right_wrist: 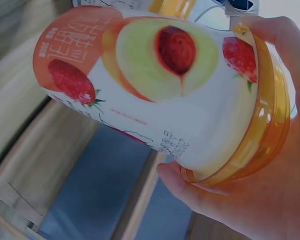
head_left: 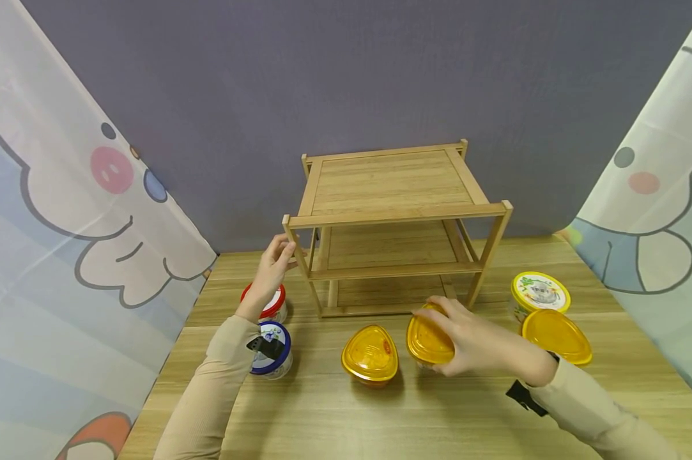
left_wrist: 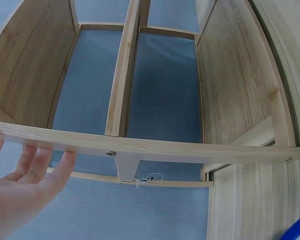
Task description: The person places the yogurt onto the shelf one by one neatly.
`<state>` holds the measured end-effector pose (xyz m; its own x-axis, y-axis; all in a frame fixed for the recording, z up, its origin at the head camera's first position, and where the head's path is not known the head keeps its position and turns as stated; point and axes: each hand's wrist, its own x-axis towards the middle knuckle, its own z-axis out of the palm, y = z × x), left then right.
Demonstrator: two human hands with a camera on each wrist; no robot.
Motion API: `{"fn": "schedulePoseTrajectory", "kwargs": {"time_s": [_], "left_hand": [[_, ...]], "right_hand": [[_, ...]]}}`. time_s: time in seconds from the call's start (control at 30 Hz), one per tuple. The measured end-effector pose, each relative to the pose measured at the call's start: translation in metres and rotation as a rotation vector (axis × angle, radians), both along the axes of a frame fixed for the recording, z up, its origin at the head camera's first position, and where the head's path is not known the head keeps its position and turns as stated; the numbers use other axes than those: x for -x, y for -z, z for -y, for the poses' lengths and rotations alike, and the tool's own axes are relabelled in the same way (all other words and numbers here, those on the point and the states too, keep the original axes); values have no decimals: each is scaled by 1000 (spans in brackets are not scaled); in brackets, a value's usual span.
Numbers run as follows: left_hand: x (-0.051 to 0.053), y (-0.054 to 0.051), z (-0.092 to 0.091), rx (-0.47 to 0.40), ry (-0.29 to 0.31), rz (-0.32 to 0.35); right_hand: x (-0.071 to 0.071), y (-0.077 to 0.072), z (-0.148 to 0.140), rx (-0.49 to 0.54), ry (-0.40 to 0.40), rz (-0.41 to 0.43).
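Observation:
My right hand [head_left: 463, 335] grips a tub [head_left: 429, 342] by its translucent orange lid [right_wrist: 270, 120]. In the right wrist view the tub's white label [right_wrist: 170, 65] carries printed peach and strawberries. A similar orange-lidded tub [head_left: 370, 354] stands just left of it. Near the back, a wooden shelf rack [head_left: 388, 182] with several levels faces me. My left hand [head_left: 276, 262] holds its left front post [left_wrist: 190, 150] between thumb and fingers; part of the fingers is hidden behind the post in the head view.
Left of the rack stand a red-lidded tub [head_left: 273, 303] and a blue-lidded tub [head_left: 273, 351], partly covered by my left arm. On the right are a yellow-lidded tub [head_left: 538, 294] and another orange-lidded container [head_left: 558, 335]. Printed curtains [head_left: 52, 191] border both sides.

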<state>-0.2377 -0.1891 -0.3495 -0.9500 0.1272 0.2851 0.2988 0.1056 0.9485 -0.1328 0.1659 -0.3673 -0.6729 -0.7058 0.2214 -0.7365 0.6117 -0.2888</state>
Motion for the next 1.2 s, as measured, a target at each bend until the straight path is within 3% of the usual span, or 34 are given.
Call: {"fn": "schedulePoseTrajectory", "kwargs": {"time_s": [0.23, 0.8, 1.2], "left_hand": [[1, 1, 0, 0, -1, -5], [1, 2, 1, 16, -5, -12], [2, 2, 1, 29, -3, -1]], "right_hand": [[5, -18, 1, 5, -23, -56], [16, -60, 9, -4, -24, -70], [25, -81, 18, -15, -48, -68]]}}
